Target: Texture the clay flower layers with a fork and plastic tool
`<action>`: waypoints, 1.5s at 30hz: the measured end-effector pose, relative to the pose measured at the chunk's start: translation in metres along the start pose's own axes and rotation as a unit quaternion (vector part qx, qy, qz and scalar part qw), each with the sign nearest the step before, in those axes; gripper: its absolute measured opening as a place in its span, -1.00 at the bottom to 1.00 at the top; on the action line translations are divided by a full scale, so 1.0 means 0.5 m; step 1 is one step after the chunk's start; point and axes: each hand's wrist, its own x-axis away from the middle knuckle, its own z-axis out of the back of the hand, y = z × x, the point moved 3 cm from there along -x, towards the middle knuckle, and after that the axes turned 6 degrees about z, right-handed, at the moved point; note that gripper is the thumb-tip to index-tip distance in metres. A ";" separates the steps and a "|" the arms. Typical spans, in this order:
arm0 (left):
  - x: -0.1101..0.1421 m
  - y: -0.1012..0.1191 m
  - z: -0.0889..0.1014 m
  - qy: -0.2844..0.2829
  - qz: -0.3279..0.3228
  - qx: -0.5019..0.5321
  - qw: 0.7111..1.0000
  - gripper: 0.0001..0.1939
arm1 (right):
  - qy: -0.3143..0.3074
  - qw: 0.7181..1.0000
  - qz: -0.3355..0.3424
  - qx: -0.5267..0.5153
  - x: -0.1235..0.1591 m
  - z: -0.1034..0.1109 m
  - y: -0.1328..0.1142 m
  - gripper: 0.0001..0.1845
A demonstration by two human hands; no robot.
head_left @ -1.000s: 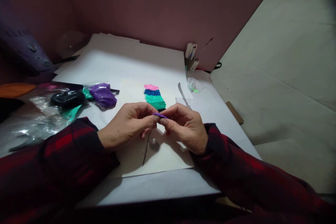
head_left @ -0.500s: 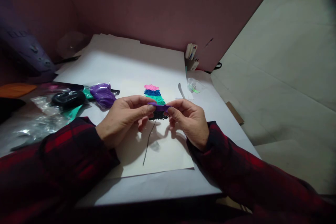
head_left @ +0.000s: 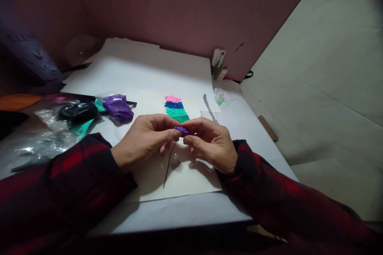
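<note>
A small lump of purple modelling clay (head_left: 181, 131) is pinched between the thumbs and fingers of my left hand (head_left: 146, 137) and my right hand (head_left: 212, 141). Both hands hover over a cream sheet of paper (head_left: 185, 187). Beyond my fingertips, textured clay bands in pink (head_left: 172, 99), dark blue (head_left: 174, 105) and teal (head_left: 177, 114) lie on the sheet. My hands hide the lower end of this strip. From beneath them a thin dark line (head_left: 168, 167) runs toward the near edge of the sheet.
Left of the sheet lie a wrapped purple clay pack (head_left: 117, 108), a black clay pack (head_left: 77, 112) and crumpled clear plastic (head_left: 44, 143). A knife-shaped tool (head_left: 209, 105) is to the right, near a small clear bag (head_left: 222, 97). White sheets (head_left: 143, 63) cover the back of the table.
The purple clay was stretched into a strip between my hands half a second ago. Now it is folded into a compact lump, with my fingertips closer together and slightly nearer to me.
</note>
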 end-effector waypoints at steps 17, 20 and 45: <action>0.005 -0.001 -0.009 -0.032 0.000 0.027 0.999 -0.92 | 0.045 0.994 -0.004 0.095 0.002 0.005 -0.007 -0.91; 0.003 -0.003 -0.006 -0.016 0.000 0.064 0.998 -0.91 | 0.086 0.993 -0.001 0.081 -0.001 0.009 -0.008 -0.93; 0.002 0.002 -0.006 0.001 0.001 0.017 1.000 -0.82 | 0.014 0.999 -0.020 0.034 0.001 0.006 -0.002 -0.81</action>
